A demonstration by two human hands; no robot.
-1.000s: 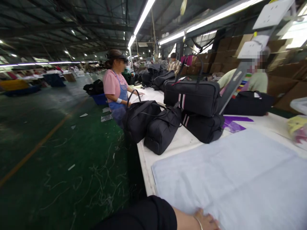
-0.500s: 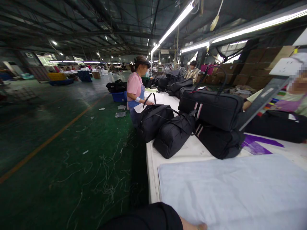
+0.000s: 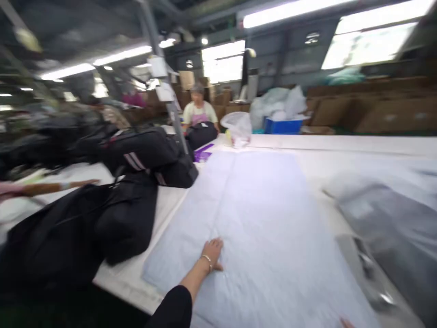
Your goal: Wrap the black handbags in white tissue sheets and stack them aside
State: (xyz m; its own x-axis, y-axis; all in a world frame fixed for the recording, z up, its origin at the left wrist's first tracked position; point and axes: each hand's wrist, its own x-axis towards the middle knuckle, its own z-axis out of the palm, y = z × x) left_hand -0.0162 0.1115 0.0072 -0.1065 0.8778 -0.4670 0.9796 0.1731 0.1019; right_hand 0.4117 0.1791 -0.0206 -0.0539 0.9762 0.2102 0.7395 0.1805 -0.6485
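My left hand lies on a pale blue sheet, fingers stretched out and thumb apart, holding nothing. A bracelet circles that wrist, below a black sleeve. Of my right hand, only a bit of finger shows at the bottom edge, over the same sheet; the rest is out of frame. The sheet is spread across the white table with slight creases. Whether it is cloth or plastic, I cannot tell.
Black duffel bags are piled on the left. A grey, plastic-looking heap lies on the right. Across the table, a person stands behind a black bag, near a translucent plastic bag. A metal post rises at the table.
My view has swung right, from the floor and bags to the table. My left hand now shows fully on the sheet, and a bit of my right hand has come into view.
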